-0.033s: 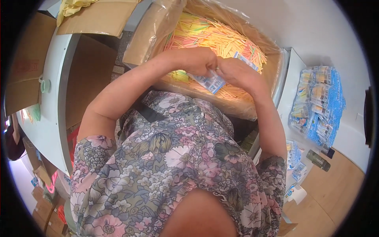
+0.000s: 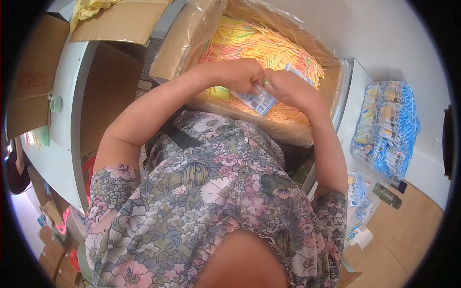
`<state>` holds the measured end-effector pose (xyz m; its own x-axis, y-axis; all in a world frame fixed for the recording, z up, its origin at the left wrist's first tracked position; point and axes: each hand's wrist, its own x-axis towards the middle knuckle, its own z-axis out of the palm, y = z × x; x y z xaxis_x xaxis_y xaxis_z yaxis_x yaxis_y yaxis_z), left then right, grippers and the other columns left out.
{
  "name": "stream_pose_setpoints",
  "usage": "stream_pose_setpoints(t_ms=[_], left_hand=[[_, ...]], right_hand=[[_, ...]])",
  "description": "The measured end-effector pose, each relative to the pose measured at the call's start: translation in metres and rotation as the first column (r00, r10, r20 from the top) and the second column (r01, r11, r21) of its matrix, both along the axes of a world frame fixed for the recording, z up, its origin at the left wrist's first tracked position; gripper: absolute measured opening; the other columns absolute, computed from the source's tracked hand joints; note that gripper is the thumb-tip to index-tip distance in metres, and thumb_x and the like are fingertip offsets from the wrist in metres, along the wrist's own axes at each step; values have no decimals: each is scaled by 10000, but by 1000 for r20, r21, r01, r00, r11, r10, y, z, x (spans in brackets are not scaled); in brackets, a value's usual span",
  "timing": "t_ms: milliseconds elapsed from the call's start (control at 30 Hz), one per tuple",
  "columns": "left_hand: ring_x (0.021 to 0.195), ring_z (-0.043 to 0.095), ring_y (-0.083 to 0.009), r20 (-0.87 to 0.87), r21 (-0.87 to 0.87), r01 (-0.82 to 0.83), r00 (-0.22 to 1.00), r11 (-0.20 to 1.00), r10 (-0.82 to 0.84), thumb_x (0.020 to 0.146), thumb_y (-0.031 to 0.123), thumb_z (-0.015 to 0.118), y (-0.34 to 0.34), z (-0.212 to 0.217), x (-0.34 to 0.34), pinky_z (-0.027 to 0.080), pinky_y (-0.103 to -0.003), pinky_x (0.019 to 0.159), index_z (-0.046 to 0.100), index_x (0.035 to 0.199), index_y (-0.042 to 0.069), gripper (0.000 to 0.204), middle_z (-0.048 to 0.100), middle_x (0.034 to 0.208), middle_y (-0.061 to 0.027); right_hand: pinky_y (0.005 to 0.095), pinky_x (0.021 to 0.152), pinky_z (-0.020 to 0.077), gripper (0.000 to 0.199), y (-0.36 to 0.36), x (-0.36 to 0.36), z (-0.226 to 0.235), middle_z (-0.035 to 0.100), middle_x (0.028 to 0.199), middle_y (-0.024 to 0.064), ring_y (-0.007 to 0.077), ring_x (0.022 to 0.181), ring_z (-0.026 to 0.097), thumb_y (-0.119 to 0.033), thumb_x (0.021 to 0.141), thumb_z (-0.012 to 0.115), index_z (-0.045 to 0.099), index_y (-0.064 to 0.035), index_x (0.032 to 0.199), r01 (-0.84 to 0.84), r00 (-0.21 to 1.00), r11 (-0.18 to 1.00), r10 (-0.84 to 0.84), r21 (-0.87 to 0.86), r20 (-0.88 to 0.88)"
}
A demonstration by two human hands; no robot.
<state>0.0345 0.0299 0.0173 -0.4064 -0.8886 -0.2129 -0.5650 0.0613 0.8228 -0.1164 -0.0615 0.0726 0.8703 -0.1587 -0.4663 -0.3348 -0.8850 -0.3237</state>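
My left hand and my right hand meet over a large cardboard box lined with clear plastic. The box is full of thin yellow, orange and green sticks. Both hands pinch a small blue-and-white flat packet, which hangs between them just above the box's near edge. My floral-sleeved arms come up from the lower part of the picture.
A heap of blue-and-clear filled packets lies on the white surface at the right, with a small dark bottle and more packets below it. A pale table and open cardboard boxes stand at the left.
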Motion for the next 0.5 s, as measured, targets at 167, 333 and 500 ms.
stream_pose_setpoints(t_ms=[167,333,500], left_hand=[[643,578,-205,-241,-200,-159,964,967,109,746,19,657,8,-20,-11,448,-325,598,633,769,-18,50,602,690,-104],[646,568,-184,-389,-271,-283,906,920,164,747,40,666,7,-20,-10,444,-317,602,652,793,-8,68,597,673,-115],[644,566,-186,-385,-311,-281,910,908,150,760,46,666,0,-26,-8,449,-316,603,638,795,-1,65,605,688,-87]], right_hand=[[384,656,440,278,-20,-25,-11,603,815,150,289,761,590,-222,859,568,523,-23,1048,79,935,973,-148,218,323],[294,748,464,409,-15,-36,4,608,969,70,139,916,567,-309,949,464,478,-32,1250,515,795,621,-604,591,-57],[307,915,411,475,10,-21,-41,529,1219,122,184,1122,488,-358,976,386,451,3,1277,280,597,706,-659,651,457]])
